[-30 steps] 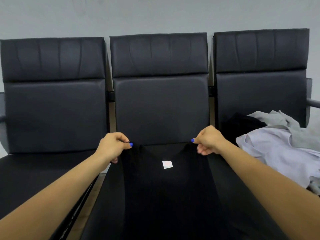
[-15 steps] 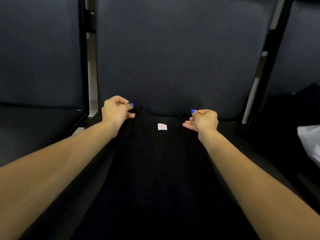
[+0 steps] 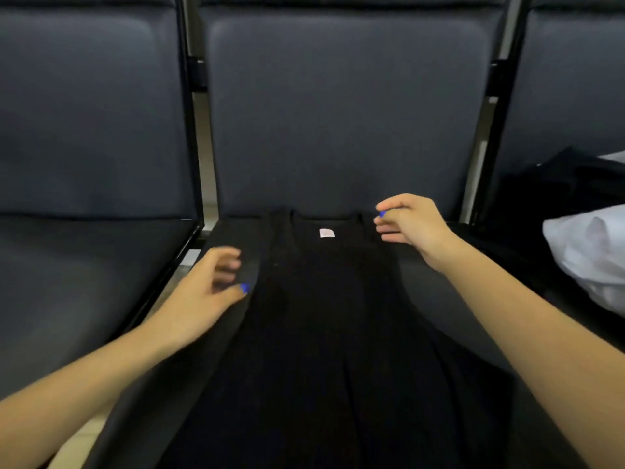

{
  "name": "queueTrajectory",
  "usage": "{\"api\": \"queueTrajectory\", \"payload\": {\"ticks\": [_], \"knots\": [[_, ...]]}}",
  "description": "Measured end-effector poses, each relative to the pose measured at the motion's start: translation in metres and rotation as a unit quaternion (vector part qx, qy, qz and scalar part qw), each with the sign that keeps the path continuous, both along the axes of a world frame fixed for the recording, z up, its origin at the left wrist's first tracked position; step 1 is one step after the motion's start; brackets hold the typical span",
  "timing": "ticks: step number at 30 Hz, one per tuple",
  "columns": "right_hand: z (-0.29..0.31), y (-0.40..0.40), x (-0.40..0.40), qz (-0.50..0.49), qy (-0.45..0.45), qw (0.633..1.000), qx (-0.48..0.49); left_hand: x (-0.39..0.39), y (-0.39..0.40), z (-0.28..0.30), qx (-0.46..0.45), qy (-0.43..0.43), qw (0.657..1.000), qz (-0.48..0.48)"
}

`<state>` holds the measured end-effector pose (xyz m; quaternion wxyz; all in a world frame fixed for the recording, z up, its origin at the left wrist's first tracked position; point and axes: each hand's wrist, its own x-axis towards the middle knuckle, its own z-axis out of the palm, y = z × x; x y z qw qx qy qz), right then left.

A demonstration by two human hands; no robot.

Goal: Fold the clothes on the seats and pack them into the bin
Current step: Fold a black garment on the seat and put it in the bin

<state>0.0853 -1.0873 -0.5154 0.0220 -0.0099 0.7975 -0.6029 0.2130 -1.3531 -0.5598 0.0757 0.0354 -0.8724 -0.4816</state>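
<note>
Both hands, left (image 3: pixel 203 292) and right (image 3: pixel 411 220), hover loosely uncurled beside the flat black top (image 3: pixel 324 316).

The black garment (image 3: pixel 324 350) is running off the bottom edge, hiding its hem. The white clothes (image 3: pixel 588 258) are being cut by the right edge. The left hand (image 3: pixel 206 292) is blurring, so its fingers' (image 3: pixel 230 265) contact cannot be told.
</note>
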Motion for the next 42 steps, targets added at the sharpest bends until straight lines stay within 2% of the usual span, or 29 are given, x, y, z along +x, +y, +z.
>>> {"api": "queueTrajectory", "payload": {"ticks": [2,3,5,7,8,11,12,13,15,16,17,18,20,22,24,26,30,33,35,37,40,42], "knots": [[0.012,0.015,0.037,0.024,-0.016,0.996,0.08,0.052,-0.021,0.006,-0.1,-0.105,0.989,0.004],[0.014,0.023,0.055,0.034,-0.019,0.991,0.128,0.077,-0.027,0.009,-0.174,-0.152,0.973,-0.01],[0.019,0.04,0.088,0.049,-0.038,0.973,0.223,0.111,-0.032,0.017,-0.335,-0.224,0.912,-0.071],[0.022,0.052,0.124,0.081,-0.102,0.931,0.341,0.133,-0.023,0.021,-0.42,-0.275,0.858,-0.107],[0.022,0.055,0.142,0.098,-0.144,0.896,0.409,0.141,-0.017,0.02,-0.441,-0.279,0.846,-0.113],[0.013,0.061,0.185,0.102,-0.188,0.767,0.605,0.145,0.005,0.014,-0.444,-0.249,0.853,-0.119],[0.007,0.063,0.194,0.104,-0.192,0.739,0.638,0.142,0.007,0.012,-0.434,-0.245,0.861,-0.106],[0.0,0.066,0.198,0.113,-0.204,0.725,0.648,0.136,0.008,0.009,-0.409,-0.236,0.877,-0.084],[-0.013,0.073,0.198,0.129,-0.246,0.749,0.601,0.131,0.011,0.011,-0.307,-0.23,0.922,-0.045],[-0.02,0.077,0.195,0.126,-0.257,0.777,0.562,0.131,0.013,0.013,-0.202,-0.23,0.952,-0.016],[-0.025,0.079,0.192,0.119,-0.256,0.802,0.527,0.132,0.014,0.015,-0.066,-0.248,0.966,0.011],[-0.031,0.082,0.187,0.109,-0.248,0.824,0.498,0.132,0.015,0.019,0.058,-0.287,0.956,0.034],[-0.039,0.085,0.182,0.072,-0.236,0.858,0.451,0.134,0.007,0.023,0.244,-0.379,0.892,0.024],[-0.041,0.089,0.179,0.028,-0.217,0.879,0.424,0.135,0.0,0.022,0.318,-0.398,0.86,-0.001],[-0.04,0.092,0.175,0.006,-0.199,0.887,0.417,0.132,0.001,0.019,0.389,-0.358,0.848,0.026],[-0.038,0.095,0.174,0.016,-0.217,0.91,0.352,0.128,0.011,0.018,0.45,-0.31,0.835,0.066],[-0.044,0.097,0.175,0.045,-0.21,0.955,0.205,0.114,0.014,0.024,0.53,-0.228,0.813,0.083],[-0.045,0.098,0.172,0.011,-0.204,0.973,0.105,0.112,0.011,0.033,0.516,-0.171,0.834,0.095],[-0.042,0.101,0.17,-0.027,-0.216,0.976,0.024,0.114,0.008,0.033,0.509,-0.136,0.842,0.113],[-0.04,0.105,0.17,-0.049,-0.216,0.975,-0.012,0.113,-0.002,0.033,0.494,-0.103,0.853,0.134],[-0.042,0.102,0.173,-0.023,-0.194,0.979,0.061,0.116,-0.018,0.045,0.469,-0.017,0.871,0.142],[-0.046,0.098,0.176,0.022,-0.152,0.968,0.198,0.12,-0.023,0.055,0.43,0.049,0.893,0.122]]}}
